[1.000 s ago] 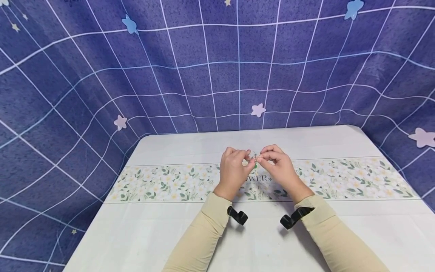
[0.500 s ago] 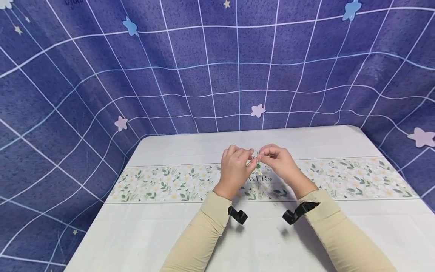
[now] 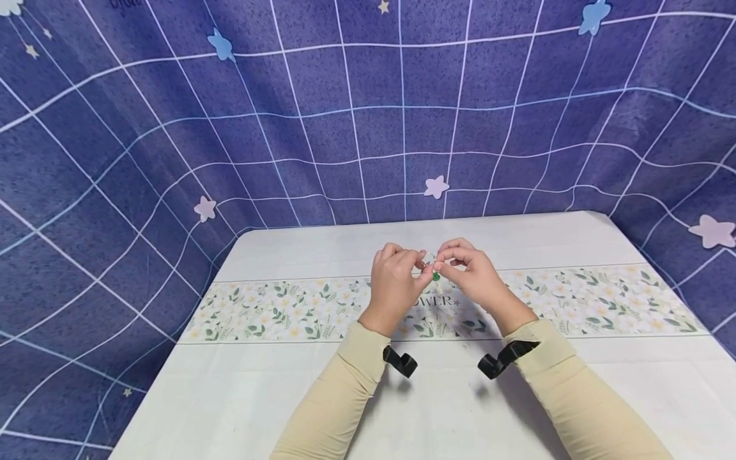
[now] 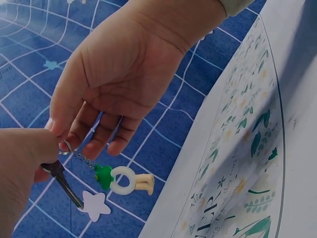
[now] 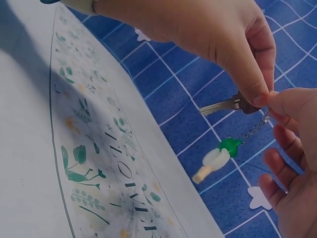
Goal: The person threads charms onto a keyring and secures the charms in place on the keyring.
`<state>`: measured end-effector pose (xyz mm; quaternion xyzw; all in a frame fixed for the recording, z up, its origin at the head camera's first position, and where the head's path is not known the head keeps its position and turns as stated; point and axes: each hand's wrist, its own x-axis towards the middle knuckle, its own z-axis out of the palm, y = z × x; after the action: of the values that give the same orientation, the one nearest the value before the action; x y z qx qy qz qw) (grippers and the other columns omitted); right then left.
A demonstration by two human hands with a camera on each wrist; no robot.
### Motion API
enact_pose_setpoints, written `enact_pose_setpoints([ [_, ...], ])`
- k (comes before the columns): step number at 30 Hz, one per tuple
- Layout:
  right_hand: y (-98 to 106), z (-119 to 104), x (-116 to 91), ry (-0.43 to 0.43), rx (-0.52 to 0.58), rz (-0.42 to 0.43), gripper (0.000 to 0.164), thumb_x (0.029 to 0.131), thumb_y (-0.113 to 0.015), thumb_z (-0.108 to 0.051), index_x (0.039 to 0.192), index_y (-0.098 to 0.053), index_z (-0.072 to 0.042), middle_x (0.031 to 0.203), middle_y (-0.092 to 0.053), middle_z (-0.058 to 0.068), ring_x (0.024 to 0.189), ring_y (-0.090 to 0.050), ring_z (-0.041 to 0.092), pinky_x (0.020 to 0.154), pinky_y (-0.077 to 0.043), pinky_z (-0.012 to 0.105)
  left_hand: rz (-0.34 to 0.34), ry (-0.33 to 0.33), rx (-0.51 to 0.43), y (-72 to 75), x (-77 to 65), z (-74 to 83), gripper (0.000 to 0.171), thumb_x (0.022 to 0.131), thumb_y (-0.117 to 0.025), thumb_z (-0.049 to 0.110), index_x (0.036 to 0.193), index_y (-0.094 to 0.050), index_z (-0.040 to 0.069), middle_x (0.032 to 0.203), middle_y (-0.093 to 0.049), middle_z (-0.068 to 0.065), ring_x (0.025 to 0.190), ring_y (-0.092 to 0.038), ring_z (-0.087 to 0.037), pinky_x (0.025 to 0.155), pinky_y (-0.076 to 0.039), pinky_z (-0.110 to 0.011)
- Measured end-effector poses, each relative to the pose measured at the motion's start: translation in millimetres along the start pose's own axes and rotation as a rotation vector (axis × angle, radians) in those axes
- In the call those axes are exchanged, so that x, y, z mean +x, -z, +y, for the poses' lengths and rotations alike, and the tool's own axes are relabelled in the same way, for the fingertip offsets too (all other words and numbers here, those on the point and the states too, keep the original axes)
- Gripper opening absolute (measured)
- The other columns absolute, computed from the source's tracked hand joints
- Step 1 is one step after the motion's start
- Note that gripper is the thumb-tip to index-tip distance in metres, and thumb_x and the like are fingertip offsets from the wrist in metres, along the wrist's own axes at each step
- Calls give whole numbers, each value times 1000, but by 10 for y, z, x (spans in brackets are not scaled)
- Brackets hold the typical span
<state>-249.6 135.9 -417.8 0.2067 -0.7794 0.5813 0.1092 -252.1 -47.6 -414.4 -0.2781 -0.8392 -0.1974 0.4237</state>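
Both hands are raised over the table, fingertips close together. Between the thumb and fingers of my left hand (image 3: 393, 287) is a thin metal key ring (image 4: 66, 146). A short chain (image 5: 253, 129) hangs from that ring and carries a small figure charm (image 4: 122, 180) with a green top, a white ring-shaped middle and cream legs. My right hand (image 3: 480, 281) pinches the head of a metal key (image 5: 220, 106) right at the key ring; the key's toothed blade sticks out from the fingers. In the head view, fingers hide most of the key.
A white table (image 3: 241, 402) with a flower-printed band (image 3: 276, 310) lies under the hands. Behind and beside it hangs a blue gridded curtain (image 3: 322, 140) with stars. Each wrist carries a black camera mount (image 3: 400, 362).
My right hand has shifted slightly right and its fingers have changed their hold. My left hand has moved a touch left, and the key ring's loop shows more plainly between the hands.
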Motion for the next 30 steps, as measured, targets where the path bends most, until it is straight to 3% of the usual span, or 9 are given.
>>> enact_pose_setpoints([
  [5,16,-3,-27,30,-14,-9,8,94,-70,-7,96,-74,0,114,-61,14,111,-51,22,93,-39,49,17,17,-11,-1,9,-1,20,77,-87,23,74,-68,15,85,-77,2,82,-60,-19,74,-47,-36],
  [15,48,0,-54,117,-35,-3,12,91,-69,5,102,-73,6,116,-58,19,109,-49,26,90,-38,34,-9,110,-81,1,-4,15,16,77,-86,25,84,-75,16,86,-77,5,85,-60,-18,80,-49,-38],
  [22,67,14,-56,114,-32,-21,7,92,-70,1,98,-74,2,114,-58,16,109,-49,23,91,-39,41,2,144,-126,-6,-15,20,16,78,-87,25,80,-74,17,90,-78,6,87,-60,-17,82,-48,-38],
  [26,70,5,-46,59,-35,-47,4,93,-71,-7,91,-72,-3,116,-58,12,112,-49,22,93,-39,46,9,96,-70,15,-7,24,14,78,-86,23,84,-75,17,89,-78,6,89,-61,-18,82,-48,-39],
  [30,77,-10,-36,-20,-30,-46,10,93,-72,-11,92,-72,-1,117,-60,13,115,-49,21,93,-40,45,27,-3,22,41,1,25,18,78,-86,22,93,-78,16,85,-78,4,96,-66,-20,86,-50,-41],
])
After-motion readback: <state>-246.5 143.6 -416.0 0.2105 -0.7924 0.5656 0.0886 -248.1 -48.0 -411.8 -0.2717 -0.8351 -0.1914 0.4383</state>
